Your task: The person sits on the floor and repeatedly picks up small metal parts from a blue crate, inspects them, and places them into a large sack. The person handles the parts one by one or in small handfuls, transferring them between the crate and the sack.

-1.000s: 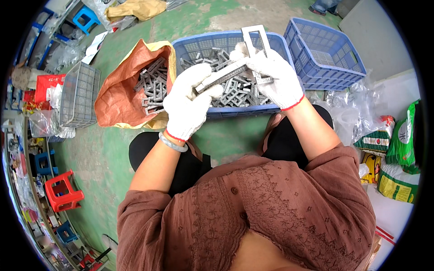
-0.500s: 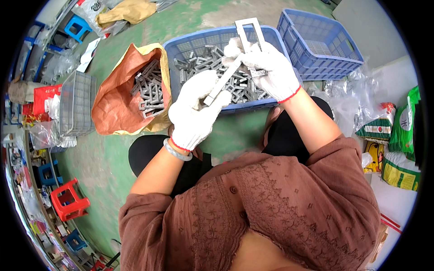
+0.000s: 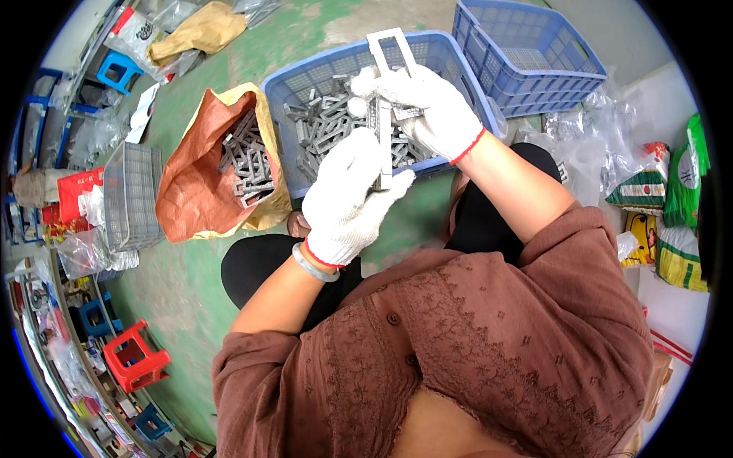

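Both my hands wear white knit gloves. My left hand (image 3: 347, 195) grips the lower end of a long grey metal frame piece (image 3: 380, 137) held upright. My right hand (image 3: 424, 107) holds its upper part together with a second rectangular grey frame (image 3: 389, 47) that sticks up above the fingers. Both hands hover over the near edge of a blue plastic basket (image 3: 298, 76) filled with several similar grey metal frames (image 3: 328, 122).
A brown paper sack (image 3: 198, 175) with more grey frames lies open to the left. An empty blue basket (image 3: 527, 53) stands at the back right. A grey wire crate (image 3: 131, 195), small red and blue stools and plastic bags ring the green floor.
The long frame piece has swung from slanted to nearly upright, and both hands have drawn closer together over the basket's near edge.
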Available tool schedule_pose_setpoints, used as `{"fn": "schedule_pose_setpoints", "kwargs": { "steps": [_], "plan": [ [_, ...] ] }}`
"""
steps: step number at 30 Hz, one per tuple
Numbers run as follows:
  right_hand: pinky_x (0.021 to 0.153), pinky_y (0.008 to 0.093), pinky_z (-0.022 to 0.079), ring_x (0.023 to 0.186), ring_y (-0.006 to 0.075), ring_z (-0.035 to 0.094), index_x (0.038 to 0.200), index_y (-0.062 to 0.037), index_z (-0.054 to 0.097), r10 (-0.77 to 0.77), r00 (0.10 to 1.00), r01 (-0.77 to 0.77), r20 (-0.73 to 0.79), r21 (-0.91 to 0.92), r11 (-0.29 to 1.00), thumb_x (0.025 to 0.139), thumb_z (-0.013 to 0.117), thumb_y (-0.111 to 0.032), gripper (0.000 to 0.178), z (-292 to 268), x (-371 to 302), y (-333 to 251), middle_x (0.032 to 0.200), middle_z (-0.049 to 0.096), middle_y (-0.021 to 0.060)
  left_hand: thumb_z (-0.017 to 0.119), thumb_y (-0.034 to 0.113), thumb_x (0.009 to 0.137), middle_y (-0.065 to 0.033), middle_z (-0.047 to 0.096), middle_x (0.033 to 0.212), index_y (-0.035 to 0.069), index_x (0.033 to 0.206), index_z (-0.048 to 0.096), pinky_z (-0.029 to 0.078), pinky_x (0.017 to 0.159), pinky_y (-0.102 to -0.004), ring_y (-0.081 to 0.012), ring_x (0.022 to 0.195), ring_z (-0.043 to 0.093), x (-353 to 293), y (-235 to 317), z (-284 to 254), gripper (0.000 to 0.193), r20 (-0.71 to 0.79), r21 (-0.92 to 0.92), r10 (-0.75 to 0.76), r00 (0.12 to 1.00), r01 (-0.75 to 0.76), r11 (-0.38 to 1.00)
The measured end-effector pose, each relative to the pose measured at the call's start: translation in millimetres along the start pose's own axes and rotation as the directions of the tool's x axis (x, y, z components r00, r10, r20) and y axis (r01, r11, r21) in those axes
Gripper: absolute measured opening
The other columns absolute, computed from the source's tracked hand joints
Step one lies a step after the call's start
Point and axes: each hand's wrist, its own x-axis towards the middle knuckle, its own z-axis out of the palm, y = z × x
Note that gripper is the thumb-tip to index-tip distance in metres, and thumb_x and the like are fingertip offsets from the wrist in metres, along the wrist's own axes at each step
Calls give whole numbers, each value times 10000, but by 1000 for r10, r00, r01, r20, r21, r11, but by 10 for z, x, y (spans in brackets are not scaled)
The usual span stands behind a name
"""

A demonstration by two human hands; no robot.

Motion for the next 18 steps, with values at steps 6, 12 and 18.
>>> {"fn": "schedule_pose_setpoints", "kwargs": {
  "steps": [6, 12, 18],
  "plan": [
    [834, 356, 585, 924, 253, 703, 1116, 66, 636, -25, 999, 20, 26, 180, 983, 957, 629, -113, 240, 31, 3, 39, 1018, 703, 156, 858, 55, 710, -135, 634, 902, -6, 894, 653, 511, 667, -357, -281, 724, 616, 37, 128, 25, 283, 27, 92, -24, 999, 22, 995],
    [866, 373, 574, 933, 262, 698, 1148, 72, 630, 43, 999, -47, 24, 228, 973, 961, 626, -151, 291, -30, 65, 117, 1050, 706, 170, 853, 55, 720, -160, 675, 1046, 16, 1046, 681, 539, 847, -370, -335, 947, 668, -148, -15, 73, 370, 58, 74, 91, 994, -95, 993],
    [868, 364, 560, 971, 286, 695, 1166, 82, 627, 56, 998, -58, 18, 139, 989, 978, 606, -183, 325, -59, 91, 171, 1076, 699, 177, 869, 55, 689, -158, 684, 1109, 70, 1134, 689, 532, 927, -450, -363, 1040, 666, -180, -60, 92, 480, -32, 141, 335, 942, -327, 934]
  ]
}}
